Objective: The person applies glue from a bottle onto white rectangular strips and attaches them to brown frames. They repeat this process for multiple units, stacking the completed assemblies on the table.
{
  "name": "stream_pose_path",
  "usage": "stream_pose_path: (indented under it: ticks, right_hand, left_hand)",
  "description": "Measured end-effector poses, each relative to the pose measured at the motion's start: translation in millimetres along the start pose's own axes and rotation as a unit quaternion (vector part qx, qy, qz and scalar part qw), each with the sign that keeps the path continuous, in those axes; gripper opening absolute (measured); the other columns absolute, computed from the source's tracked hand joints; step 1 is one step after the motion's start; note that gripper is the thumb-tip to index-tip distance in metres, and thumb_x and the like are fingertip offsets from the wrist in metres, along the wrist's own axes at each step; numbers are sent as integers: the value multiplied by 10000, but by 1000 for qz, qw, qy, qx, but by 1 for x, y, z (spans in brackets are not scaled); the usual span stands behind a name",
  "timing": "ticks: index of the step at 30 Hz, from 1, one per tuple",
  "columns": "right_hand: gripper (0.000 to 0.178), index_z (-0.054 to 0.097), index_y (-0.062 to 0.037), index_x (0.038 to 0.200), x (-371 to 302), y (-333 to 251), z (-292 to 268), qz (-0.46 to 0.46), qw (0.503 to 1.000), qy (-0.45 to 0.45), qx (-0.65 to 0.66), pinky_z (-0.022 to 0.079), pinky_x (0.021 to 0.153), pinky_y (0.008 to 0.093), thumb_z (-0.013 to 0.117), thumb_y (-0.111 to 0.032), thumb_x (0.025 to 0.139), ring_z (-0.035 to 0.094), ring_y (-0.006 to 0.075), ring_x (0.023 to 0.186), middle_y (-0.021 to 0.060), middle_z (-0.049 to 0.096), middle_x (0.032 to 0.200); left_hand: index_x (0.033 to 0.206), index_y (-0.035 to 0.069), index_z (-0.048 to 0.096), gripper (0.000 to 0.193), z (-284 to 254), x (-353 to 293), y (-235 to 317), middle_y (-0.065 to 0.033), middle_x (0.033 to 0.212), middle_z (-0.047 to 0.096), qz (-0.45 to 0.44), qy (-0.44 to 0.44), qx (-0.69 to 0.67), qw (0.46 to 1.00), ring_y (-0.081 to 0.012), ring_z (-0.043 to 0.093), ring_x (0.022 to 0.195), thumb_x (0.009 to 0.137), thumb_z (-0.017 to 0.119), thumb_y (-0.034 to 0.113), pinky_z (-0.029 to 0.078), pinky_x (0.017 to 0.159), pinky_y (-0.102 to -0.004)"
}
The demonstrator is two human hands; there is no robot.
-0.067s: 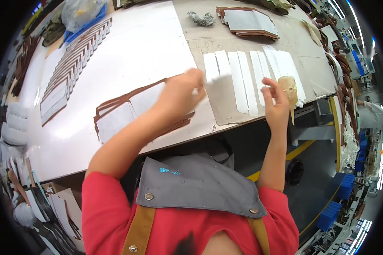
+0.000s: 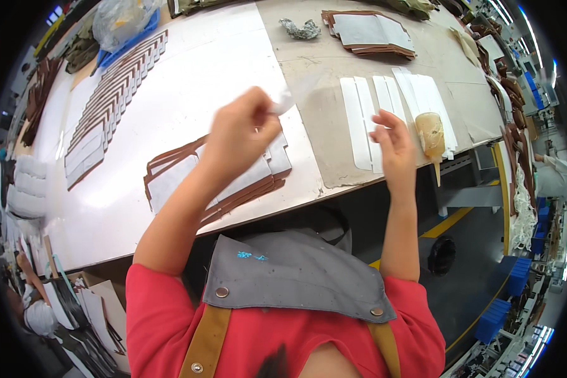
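Observation:
My left hand (image 2: pixel 242 129) is closed, pinching a white strip (image 2: pixel 290 99) that trails off to the right, smeared by motion. Below that hand lies a stack of brown-edged pieces with pale grey-white faces (image 2: pixel 173 179), partly hidden by my forearm. My right hand (image 2: pixel 395 148) is raised with its fingers apart and slightly bent, holding nothing. Just beyond it, more long white strips (image 2: pixel 357 123) lie side by side in rows, and a thicker group of strips (image 2: pixel 422 94) overlaps farther right. A tan, crusted object with a narrow pointed end (image 2: pixel 429 135) rests on these beside my right hand.
At the left, a long overlapping row of brown-edged pieces (image 2: pixel 110 94) runs across the white table. Another brown-edged stack (image 2: pixel 375 34) stands at the far right, near a crumpled grey lump (image 2: pixel 299 29). A clear plastic bag (image 2: pixel 123 22) sits far left. The table's front edge lies close to me.
The leftmost white strips have left the grey surface, and a strip is now in my left hand. That hand has moved left and slightly up; my right hand has shifted a little left.

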State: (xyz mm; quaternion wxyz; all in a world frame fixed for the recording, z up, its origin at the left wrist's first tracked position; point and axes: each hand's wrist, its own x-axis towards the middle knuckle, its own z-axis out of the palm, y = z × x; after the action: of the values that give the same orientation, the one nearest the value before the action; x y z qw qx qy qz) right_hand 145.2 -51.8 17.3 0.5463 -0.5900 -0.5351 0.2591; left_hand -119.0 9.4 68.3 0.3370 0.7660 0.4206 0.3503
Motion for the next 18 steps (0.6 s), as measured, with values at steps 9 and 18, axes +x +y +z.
stream_pose_path:
  ticks: [9,18]
  right_hand:
    - [614,249,43,1342,19,-13,113,168,935,-127,286,534,723,296,581,-227,902,621,187,844,213,506,1185]
    - [462,337,36,1255,17,-18,159,220,907,-171,317,510,593,275,569,-76,872,552,111,672,94,529,900]
  left_hand:
    - [1026,-35,499,189,-55,-67,1,-121,972,610,-77,106,-277,952,-186,625,896,843,478,-76,534,830,-334]
    - [1155,-42,483,370,-78,-117,-30,-160,1084,575,-21,114,-277,954,-221,628,910,791,493,-105,520,791,-360]
